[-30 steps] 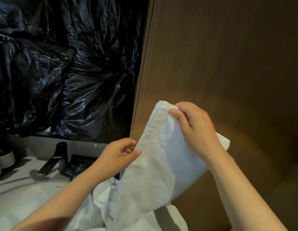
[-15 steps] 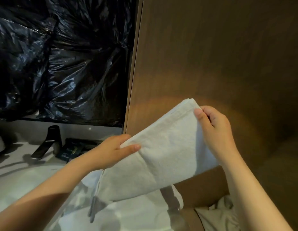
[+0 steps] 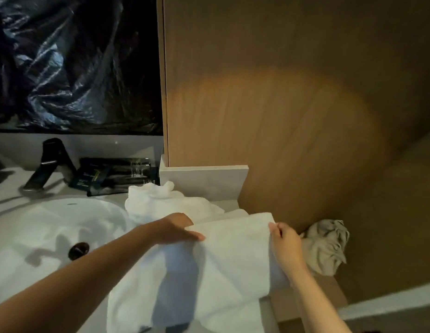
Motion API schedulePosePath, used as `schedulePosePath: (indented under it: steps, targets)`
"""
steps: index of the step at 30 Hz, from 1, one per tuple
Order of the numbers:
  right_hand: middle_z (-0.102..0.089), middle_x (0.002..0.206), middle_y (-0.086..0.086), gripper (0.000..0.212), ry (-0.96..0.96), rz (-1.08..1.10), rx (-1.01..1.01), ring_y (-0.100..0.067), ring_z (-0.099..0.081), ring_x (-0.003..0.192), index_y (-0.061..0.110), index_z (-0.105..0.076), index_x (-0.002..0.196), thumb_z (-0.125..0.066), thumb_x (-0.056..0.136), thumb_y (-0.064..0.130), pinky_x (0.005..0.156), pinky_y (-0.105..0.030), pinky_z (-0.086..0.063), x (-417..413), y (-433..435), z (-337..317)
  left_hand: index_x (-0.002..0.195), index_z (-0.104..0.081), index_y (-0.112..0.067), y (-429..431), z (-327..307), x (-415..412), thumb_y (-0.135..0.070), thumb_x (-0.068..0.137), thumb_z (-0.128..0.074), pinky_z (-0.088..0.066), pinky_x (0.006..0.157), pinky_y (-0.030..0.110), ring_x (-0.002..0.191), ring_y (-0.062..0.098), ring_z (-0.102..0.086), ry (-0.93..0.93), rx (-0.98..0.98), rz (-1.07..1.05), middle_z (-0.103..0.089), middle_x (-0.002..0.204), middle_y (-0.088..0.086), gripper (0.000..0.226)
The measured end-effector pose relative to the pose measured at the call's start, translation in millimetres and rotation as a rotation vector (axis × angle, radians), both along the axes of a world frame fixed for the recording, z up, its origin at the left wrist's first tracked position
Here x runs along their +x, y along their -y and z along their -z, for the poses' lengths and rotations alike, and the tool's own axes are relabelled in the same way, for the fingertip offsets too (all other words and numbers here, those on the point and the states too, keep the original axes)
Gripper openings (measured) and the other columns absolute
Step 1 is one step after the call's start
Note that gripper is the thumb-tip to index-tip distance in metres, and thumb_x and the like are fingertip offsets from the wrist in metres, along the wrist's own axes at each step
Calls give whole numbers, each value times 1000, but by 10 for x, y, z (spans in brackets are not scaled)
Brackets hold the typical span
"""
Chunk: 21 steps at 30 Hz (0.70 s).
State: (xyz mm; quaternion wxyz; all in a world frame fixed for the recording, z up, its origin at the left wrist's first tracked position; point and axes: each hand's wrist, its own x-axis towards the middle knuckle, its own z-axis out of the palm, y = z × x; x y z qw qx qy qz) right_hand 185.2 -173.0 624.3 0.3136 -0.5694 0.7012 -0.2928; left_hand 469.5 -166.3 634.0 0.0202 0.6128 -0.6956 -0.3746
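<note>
A folded white towel [image 3: 233,251] lies across the counter to the right of the sink, on top of other white cloth. My left hand [image 3: 175,229] rests flat on the towel's left part, fingers straight. My right hand [image 3: 285,246] pinches the towel's right edge between thumb and fingers. The towel's lower part hangs over the counter's front edge.
A white sink [image 3: 53,227] with a dark drain and a black faucet [image 3: 47,164] sits at the left. Dark packets [image 3: 113,175] lie behind it. A crumpled white cloth [image 3: 161,200] and a beige cloth [image 3: 327,246] flank the towel. A wooden wall [image 3: 281,116] rises behind.
The towel, held up in the air before, has come down onto the counter. My left hand went from pinching its edge to lying flat on it. The view tilted downward.
</note>
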Motion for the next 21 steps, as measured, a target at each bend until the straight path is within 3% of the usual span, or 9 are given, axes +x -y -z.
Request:
schedulePosePath:
  steps: [4, 6, 9, 13, 16, 18, 19, 21]
  targets:
    - [-63, 81, 5, 28, 101, 9, 57, -16, -60, 78, 21, -56, 88, -43, 100, 44, 63, -30, -42, -114, -59, 278, 113, -61, -9, 77, 247, -62, -43, 101, -42, -41, 79, 34, 93, 27, -58, 116, -175, 17, -61, 98, 13, 41]
    - [-64, 87, 6, 27, 84, -44, 107, -13, -61, 83, 24, -55, 94, -44, 99, 48, 66, -29, -44, -118, -56, 334, 101, -62, -9, 110, 294, -25, -57, 95, -42, -44, 81, 35, 91, 24, -60, 138, -180, -19, -65, 97, 9, 52]
    - [-58, 69, 8, 26, 6, -56, -22, 0, -57, 65, 29, -50, 78, -45, 100, 42, 53, -19, -39, -114, -54, 317, 86, -54, -15, 110, 345, -10, -61, 92, -43, -45, 80, 37, 89, 27, -60, 126, -190, -38, -66, 93, 9, 48]
    - [-53, 58, 6, 30, -114, 34, -156, -6, -53, 55, 24, -46, 74, -42, 100, 40, 46, -22, -37, -111, -11, 292, 84, -44, -17, 113, 386, -66, -56, 92, -48, -38, 66, 33, 79, 24, -56, 97, -294, -95, -59, 85, 3, 39]
    - [-67, 89, -3, 33, -234, -17, 42, -22, -61, 80, 12, -58, 109, -41, 102, 40, 63, -34, -45, -97, 19, 362, 83, -44, -18, 44, 368, -107, -55, 90, -54, -33, 63, 32, 77, 22, -52, 131, -389, -145, -53, 82, -1, 39]
    - [-62, 121, -10, 46, -183, -42, 86, -27, -58, 109, 7, -49, 134, -44, 101, 38, 84, -34, -47, -64, 10, 359, 87, -55, -15, -70, 369, -38, -49, 87, -62, -39, 66, 32, 80, 23, -53, 98, -537, -196, -58, 85, 2, 34]
    - [-56, 130, -11, 49, -164, -64, 48, -28, -54, 117, 6, -47, 138, -46, 101, 37, 92, -34, -45, -24, -8, 333, 92, -60, -12, -163, 376, 30, -42, 85, -67, -43, 69, 32, 83, 24, -56, 93, -626, -217, -62, 89, 4, 31]
    - [-53, 131, -8, 44, -135, -119, -60, -25, -51, 120, 7, -50, 136, -47, 100, 32, 95, -28, -39, 104, -69, 249, 101, -65, -10, -410, 424, 214, -29, 81, -75, -45, 76, 32, 88, 26, -59, 110, -747, -323, -65, 98, 6, 29]
